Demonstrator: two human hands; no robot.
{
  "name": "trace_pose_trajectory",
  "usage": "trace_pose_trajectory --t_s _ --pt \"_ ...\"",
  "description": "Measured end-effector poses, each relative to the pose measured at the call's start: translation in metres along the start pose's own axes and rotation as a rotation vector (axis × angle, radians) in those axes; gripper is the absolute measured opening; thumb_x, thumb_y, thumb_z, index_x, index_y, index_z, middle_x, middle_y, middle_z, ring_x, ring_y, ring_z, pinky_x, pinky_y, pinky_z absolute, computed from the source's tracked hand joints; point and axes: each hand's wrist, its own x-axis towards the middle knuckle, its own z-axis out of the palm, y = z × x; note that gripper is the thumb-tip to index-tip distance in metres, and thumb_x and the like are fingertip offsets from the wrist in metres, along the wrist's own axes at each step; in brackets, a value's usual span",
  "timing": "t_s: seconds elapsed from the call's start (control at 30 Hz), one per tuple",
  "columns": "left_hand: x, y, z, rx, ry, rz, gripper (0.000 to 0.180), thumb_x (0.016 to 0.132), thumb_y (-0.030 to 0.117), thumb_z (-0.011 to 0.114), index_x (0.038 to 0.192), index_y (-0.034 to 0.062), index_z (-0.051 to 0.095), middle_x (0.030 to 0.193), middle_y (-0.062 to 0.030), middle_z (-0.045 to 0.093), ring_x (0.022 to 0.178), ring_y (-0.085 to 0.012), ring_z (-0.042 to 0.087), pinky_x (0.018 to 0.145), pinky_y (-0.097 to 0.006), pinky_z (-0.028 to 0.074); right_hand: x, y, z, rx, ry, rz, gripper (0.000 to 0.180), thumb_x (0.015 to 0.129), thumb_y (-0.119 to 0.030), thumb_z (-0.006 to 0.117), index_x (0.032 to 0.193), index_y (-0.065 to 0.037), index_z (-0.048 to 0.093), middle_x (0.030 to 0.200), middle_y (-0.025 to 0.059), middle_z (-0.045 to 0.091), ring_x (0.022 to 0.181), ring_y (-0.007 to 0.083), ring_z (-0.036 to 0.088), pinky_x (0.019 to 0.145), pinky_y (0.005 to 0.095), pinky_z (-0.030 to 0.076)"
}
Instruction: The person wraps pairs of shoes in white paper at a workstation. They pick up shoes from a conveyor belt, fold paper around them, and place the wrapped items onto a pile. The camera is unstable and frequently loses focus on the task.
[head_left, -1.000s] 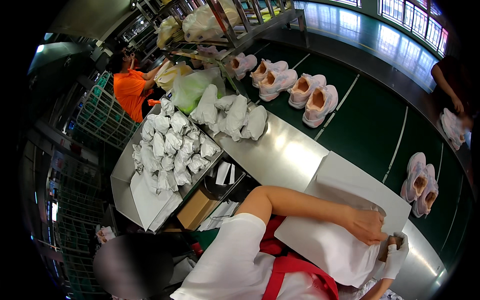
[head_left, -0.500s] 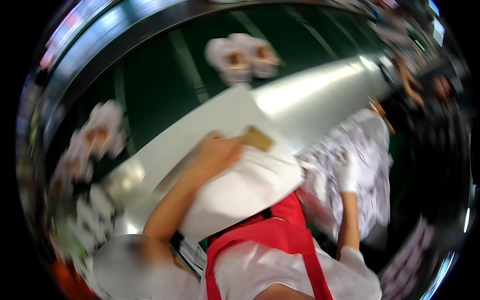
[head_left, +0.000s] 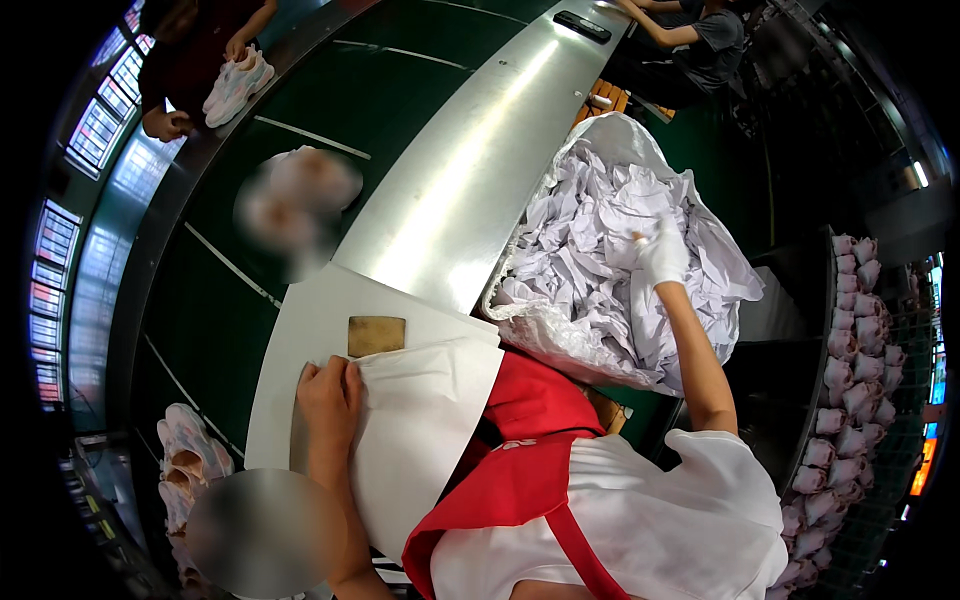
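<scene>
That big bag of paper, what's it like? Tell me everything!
The bag is clear thin plastic, wide open and stuffed with crumpled white paper heaped above its rim. It sits beside the shiny steel bench, right of the flat white sheet. The gloved right hand rests on the heap.

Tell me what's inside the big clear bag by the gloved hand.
The clear bag is heaped with crumpled white tissue paper. The gloved right hand reaches into the top of the pile. Anything beneath the paper is covered and cannot be seen.
</scene>
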Motion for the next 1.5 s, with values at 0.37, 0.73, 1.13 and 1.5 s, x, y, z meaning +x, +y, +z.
trace_pose_trajectory --t_s 0.37,0.73,1.13,1.5 --pt "-0.001 -0.001 -0.007 -0.070 0.016 0.052 0.015 0.081 0.003 0.060 0.069 0.0042 0.051 0.057 -0.0098 0.049 0.051 -0.0299 0.040 0.057 -0.037 0.037 0.027 0.017 0.006 0.308 0.008 0.105 0.042 0.070 -0.014 0.074 0.110 -0.005 0.062 0.081 0.0089 0.067 0.076 0.0257 0.066 0.070 0.0370 0.051" --pt "0.001 0.004 -0.014 -0.112 0.035 0.215 0.014 0.082 0.006 0.059 0.071 0.0054 0.052 0.057 -0.0080 0.048 0.050 -0.0273 0.044 0.058 -0.036 0.040 0.057 -0.011 -0.039 0.197 0.231 -0.056 0.013 0.089 -0.018 0.057 0.101 -0.011 0.058 0.078 0.0182 0.065 0.071 0.0382 0.064 0.063 0.0478 0.049" --pt "0.002 0.096 -0.074 -0.154 0.208 0.630 0.048 0.094 0.047 0.047 0.066 0.0082 0.045 0.084 -0.0121 0.061 0.068 -0.0256 0.056 0.067 -0.040 0.047 -0.096 -0.252 -0.178 0.926 -0.342 -1.338 0.031 0.075 -0.018 0.068 0.104 -0.011 0.061 0.087 0.0116 0.062 0.076 0.0316 0.061 0.066 0.0398 0.051" --pt "-0.003 0.062 -0.087 -0.063 0.401 0.202 0.037 0.096 0.028 0.049 0.084 -0.0062 0.057 0.067 -0.0134 0.052 0.062 -0.0271 0.056 0.066 -0.039 0.050 -0.106 -0.207 -0.163 1.406 -0.484 -0.945 0.029 0.083 -0.012 0.062 0.111 -0.003 0.059 0.100 0.0128 0.063 0.086 0.0253 0.064 0.073 0.0336 0.052"
